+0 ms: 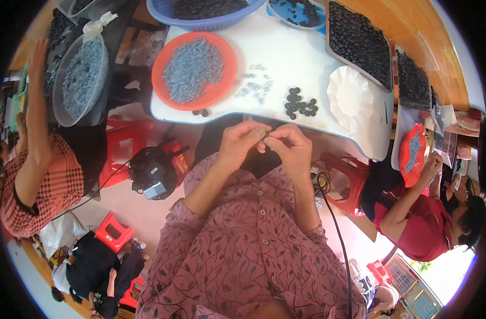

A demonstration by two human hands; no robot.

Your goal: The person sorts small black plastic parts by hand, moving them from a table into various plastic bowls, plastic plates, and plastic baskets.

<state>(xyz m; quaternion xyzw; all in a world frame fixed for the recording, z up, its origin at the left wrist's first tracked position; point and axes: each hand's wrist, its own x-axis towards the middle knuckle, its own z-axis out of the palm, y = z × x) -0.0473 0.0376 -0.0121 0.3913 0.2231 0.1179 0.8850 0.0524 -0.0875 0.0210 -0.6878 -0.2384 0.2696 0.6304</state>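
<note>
My left hand (242,142) and my right hand (290,144) meet in front of my body, just off the table's near edge. Thumbs and fingers of both are pinched together around something small that they mostly hide; I cannot make out what it is. Beyond them on the white table (296,64) lies a group of small black round parts (300,103). Several small clear pieces (255,85) are scattered left of it. An orange plate (228,53) at the left holds a heap of clear bluish small pieces (193,69). Two dark parts (200,112) sit by its near rim.
A white scalloped plate (351,98) stands at the right, near a tray of black parts (358,42). A blue basket (200,24) and a blue dish (299,21) stand at the back. Co-workers sit left and right; red stools (345,183) flank me. A black cable (336,228) hangs at my right.
</note>
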